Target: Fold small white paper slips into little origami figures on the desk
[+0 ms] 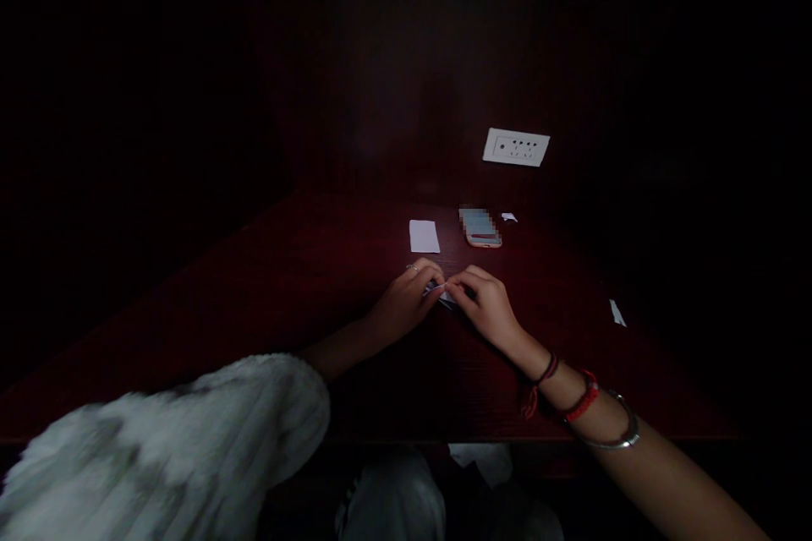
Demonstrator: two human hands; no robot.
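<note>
Between my two hands, just above the dark red table, is a small folded piece of white paper. My left hand pinches its left side between thumb and fingers; a ring shows on one finger. From the right, the thumb and index finger of my right hand grip the paper's upper edge close to the left fingertips. Much of the paper is hidden behind the fingers, so its full shape cannot be made out. A flat white sheet of paper lies right beyond my left hand.
A phone lies behind my right hand, with a small white scrap beside it. Another torn white strip rests near the table's right side. A white socket plate is on the back wall. The surroundings are very dark.
</note>
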